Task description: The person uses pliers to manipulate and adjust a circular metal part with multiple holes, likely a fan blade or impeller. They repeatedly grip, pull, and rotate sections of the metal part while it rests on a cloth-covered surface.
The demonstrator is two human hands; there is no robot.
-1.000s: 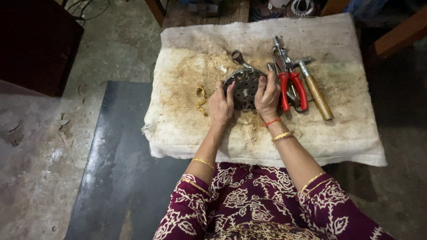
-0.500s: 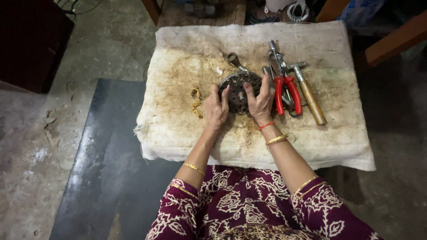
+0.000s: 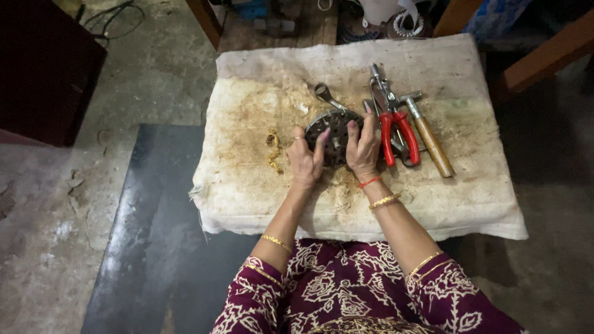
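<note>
**Both hands on the perforated metal disc**

Fingers have lifted since a moment ago: the left hand (image 3: 306,158), which lay cupped tight against the disc's near edge, now has its fingers raised and spread, and the right hand (image 3: 362,145) has stretched its fingertips up over the far side. Neither hand is closed around anything; both rest open against the round metal disc (image 3: 334,133), touching its rim and face.

That disc sits near the middle of the stained white cloth (image 3: 260,185) covering the tabletop, a little toward the far side. It is dark grey, dull, roughly circular and full of small holes, with a metal handle or arm (image 3: 328,97) sticking out at its upper left. I would judge it rigid and fairly heavy for its size, not fragile, and probably gritty rather than slippery given the rusty residue around it. The rim looks the sensible place to take hold, one hand either side, or the projecting arm for a single-handed lift.

Just right of the disc lie red-handled pliers (image 3: 396,133), touching or nearly touching the right hand's fingers, and a wooden-handled hammer (image 3: 430,139) beyond them. A few small gold-coloured bits (image 3: 272,148) lie on the cloth to the left.
</note>
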